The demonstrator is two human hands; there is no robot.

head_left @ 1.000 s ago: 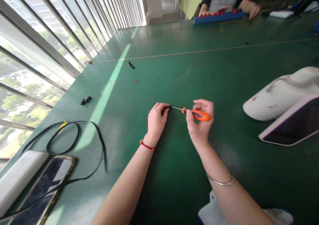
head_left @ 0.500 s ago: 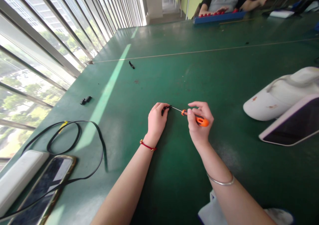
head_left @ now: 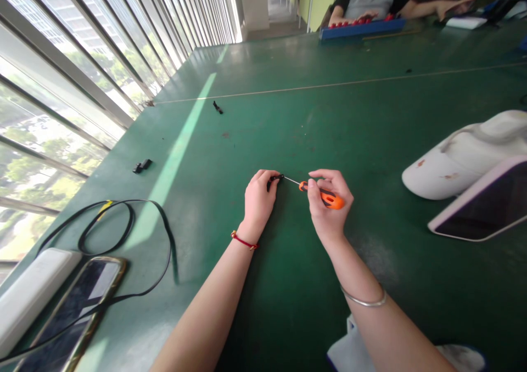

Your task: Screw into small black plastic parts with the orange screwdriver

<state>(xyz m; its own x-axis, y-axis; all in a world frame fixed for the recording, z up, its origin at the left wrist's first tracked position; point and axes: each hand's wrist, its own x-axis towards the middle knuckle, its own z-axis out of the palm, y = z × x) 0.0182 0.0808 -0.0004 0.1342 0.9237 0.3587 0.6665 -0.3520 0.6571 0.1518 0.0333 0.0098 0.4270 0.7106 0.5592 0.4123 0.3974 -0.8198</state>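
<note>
My left hand [head_left: 257, 201] pinches a small black part [head_left: 275, 180] against the green table [head_left: 288, 119], fingers closed round it. My right hand [head_left: 329, 207] grips a small screwdriver with an orange handle [head_left: 327, 197]. Its thin metal shaft [head_left: 291, 180] points left, and the tip meets the black part. Both hands sit close together at the middle of the table. A red string bracelet is on my left wrist, a silver bangle on my right.
A phone [head_left: 69, 311], a white block [head_left: 28, 295] and a looped black cable [head_left: 123, 235] lie at the near left. Small black pieces [head_left: 141, 166] lie farther left. A white cap [head_left: 461, 158] and a tablet [head_left: 481, 204] sit at the right. Across the table another person works at a blue tray [head_left: 362, 28].
My right fingers have shifted along the orange handle, turning the screwdriver slightly. The person across the table moved one arm out to the right. My left hand stayed put.
</note>
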